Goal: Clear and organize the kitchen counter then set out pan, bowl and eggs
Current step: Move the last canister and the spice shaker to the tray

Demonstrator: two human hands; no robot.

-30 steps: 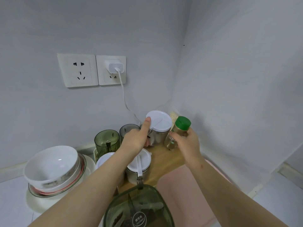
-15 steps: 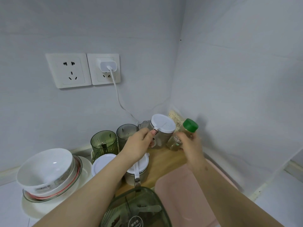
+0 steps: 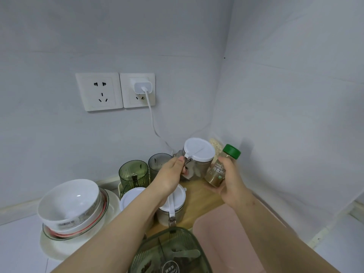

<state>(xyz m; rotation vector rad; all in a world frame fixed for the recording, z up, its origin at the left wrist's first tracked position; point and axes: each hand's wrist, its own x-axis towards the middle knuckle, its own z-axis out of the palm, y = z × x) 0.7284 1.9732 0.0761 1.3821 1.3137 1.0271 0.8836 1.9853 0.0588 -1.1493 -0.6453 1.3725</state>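
Left hand (image 3: 171, 176) grips handle of white-lidded jar (image 3: 199, 154). Right hand (image 3: 230, 182) grips tilted spice bottle (image 3: 217, 172).
Risk: jar and bottle nearly touching in corner, so a knock may cause a drop or spill. Cable (image 3: 152, 123) hangs near jar and may snag.
Count: white-lidded jars 3, green cups (image 3: 134, 173) 2, spice bottle 1, bowl (image 3: 69, 201) 1.
Bowl sits atop plates (image 3: 113, 200) at left of bench (image 3: 19, 243).

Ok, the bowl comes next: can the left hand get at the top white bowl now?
Probably not yet: the left hand grips the white-lidded jar. The white bowl sits uppermost and uncovered, so only that grip hinders.

Pale grey walls (image 3: 295, 95) meet in a corner; two white sockets (image 3: 116, 91).
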